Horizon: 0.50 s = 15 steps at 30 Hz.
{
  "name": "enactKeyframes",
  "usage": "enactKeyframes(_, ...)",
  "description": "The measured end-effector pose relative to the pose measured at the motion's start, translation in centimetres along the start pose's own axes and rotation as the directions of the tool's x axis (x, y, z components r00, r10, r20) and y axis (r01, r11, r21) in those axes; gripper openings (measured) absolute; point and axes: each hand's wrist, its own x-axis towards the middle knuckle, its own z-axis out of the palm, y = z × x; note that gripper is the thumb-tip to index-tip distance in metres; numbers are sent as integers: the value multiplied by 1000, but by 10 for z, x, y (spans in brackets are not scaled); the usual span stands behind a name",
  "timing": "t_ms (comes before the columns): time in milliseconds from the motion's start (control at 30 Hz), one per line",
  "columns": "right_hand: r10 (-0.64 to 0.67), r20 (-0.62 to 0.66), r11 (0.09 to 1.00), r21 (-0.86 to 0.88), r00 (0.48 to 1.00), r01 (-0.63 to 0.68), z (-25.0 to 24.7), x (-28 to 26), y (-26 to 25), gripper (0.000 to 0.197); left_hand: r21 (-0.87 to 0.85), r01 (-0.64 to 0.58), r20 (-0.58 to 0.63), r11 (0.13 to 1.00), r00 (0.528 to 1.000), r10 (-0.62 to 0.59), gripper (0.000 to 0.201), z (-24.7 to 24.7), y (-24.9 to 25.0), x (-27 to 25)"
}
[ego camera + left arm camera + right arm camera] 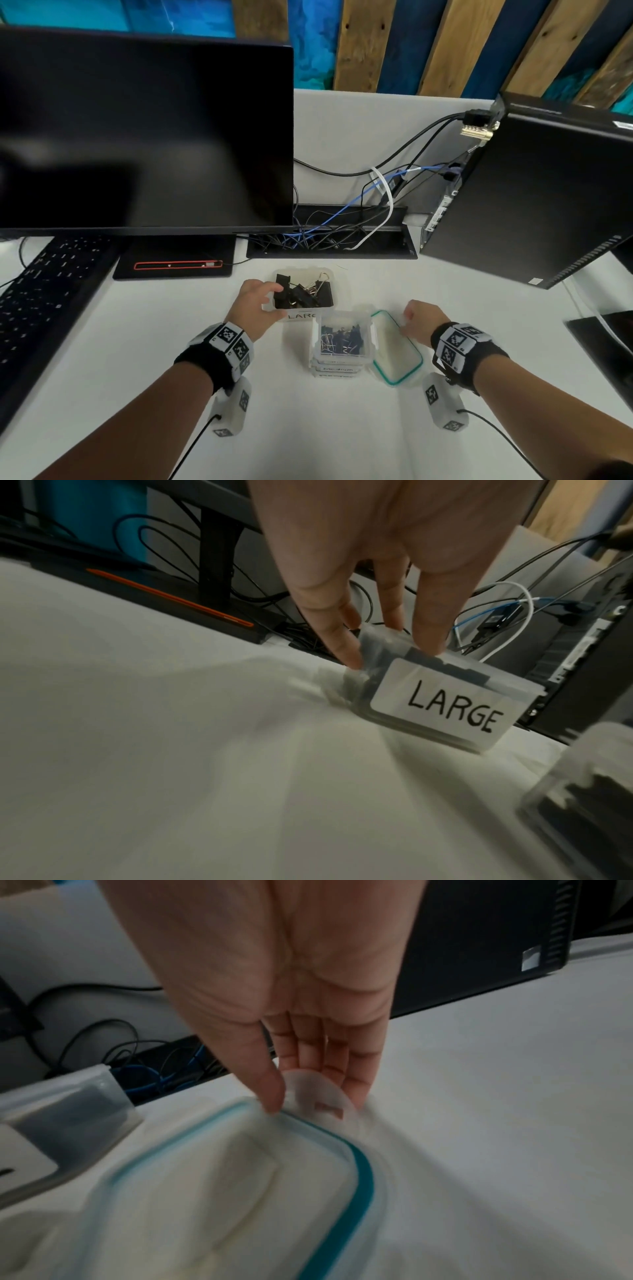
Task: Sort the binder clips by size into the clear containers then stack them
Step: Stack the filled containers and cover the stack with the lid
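Both grips are busy: my left hand [255, 301] grasps the clear LARGE-labelled container [334, 274] of black binder clips [303, 291] on the white desk [137, 342]; beside it, my right hand [419, 320] pinches the teal-rimmed clear lid [395, 346].

Clear plastic container [337, 279], glossy monitor [137, 137], matt white desk [137, 342]

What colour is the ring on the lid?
Teal, on the lid; clearest in the right wrist view.

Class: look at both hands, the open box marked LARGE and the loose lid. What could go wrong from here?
1. The left hand holds the LARGE box only by its corner; lifted so, it might tip and spill clips.
2. The right hand pinches only the lid's tab; it might slip.
3. The open top box could get knocked.
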Motion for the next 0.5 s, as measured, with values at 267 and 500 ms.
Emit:
enactKeyframes(267,-51,-155,986,147,987,74,-37,11,-18,7,-58,36,3,998,999,-36,27,2,0,13)
enactKeyframes(500,-237,-338,926,205,911,316,-71,8,-54,8,0,-19,-21,1000,1000,19,23,0,-1,20)
